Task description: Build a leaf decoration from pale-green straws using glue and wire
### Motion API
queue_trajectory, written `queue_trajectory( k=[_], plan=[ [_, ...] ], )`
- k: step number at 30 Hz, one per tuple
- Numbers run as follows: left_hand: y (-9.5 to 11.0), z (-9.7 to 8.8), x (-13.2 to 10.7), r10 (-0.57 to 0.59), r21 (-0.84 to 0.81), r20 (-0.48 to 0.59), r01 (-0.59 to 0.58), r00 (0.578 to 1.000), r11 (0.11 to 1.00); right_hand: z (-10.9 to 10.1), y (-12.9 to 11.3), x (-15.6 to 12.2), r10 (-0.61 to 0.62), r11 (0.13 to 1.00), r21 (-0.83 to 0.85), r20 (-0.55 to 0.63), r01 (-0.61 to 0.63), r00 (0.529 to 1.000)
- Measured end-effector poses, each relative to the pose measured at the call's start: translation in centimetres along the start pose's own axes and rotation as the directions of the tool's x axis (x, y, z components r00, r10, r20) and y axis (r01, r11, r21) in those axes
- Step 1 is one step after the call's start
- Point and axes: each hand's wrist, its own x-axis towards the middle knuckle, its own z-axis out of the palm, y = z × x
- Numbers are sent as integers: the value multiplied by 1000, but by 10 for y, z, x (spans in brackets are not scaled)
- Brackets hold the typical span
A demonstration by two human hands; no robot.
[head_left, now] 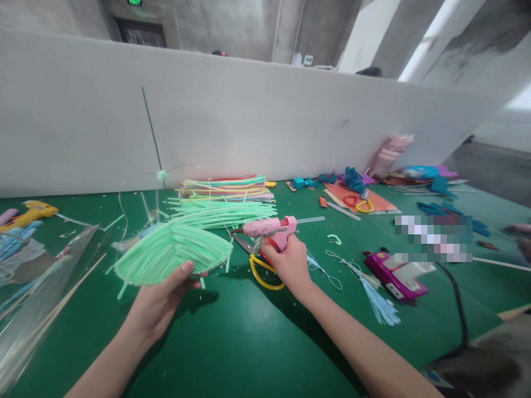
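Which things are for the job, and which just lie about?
For the job:
green leaf shape, in the left hand
pink glue gun, in the right hand
green strips behind, probably: same colour

Probably just lying about:
yellow glue gun
blue tassel

I see a fairly bright, soft light, strongest at a white strip (431,38) at upper right. Dark, soft-edged shadows lie on the table (232,348) beneath my left hand (168,296) and right hand (292,262). Film (45,315) glints at left. My view smears towards the edges, and a patch (433,237) at right is pixelated.
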Motion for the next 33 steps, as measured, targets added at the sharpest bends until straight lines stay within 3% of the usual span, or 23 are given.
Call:
queue_trajectory(
  k=[5,8,11,15,20,23,25,27,28,30,33],
  plan=[
    [0,-2,-1,-14,30,3,14,1000,999,-8,22,30,97,975,-207,58,-83,994],
    [2,0,-3,42,17,34,-42,999,999,-19,45,52,180,881,-456,72,-128,981],
    [4,4,-7,133,-8,61,-133,989,991,-33,64,68,204,824,-546,36,-152,978],
    [5,7,-10,162,2,75,-163,984,987,-48,80,76,224,734,-655,-15,-179,974],
    [3,6,-11,175,5,129,-177,976,984,-58,84,75,292,625,-731,-106,-274,950],
    [2,6,-11,178,-11,97,-178,979,984,-61,66,71,233,628,-727,-164,-277,958],
    [1,6,-10,169,-19,77,-168,983,986,-60,44,63,71,795,-576,-221,-189,973],
    [0,7,-11,153,-20,86,-152,984,988,-55,16,52,-56,981,-190,-107,35,993],
    [0,7,-11,143,-20,97,-142,985,990,-52,3,44,-99,995,30,12,98,995],
    [-1,9,-13,118,-15,105,-117,987,993,-45,-20,28,-177,937,340,272,78,946],
    [0,12,-17,57,16,88,-59,994,998,-34,-39,9,-210,842,529,499,-104,841]
  ],
)
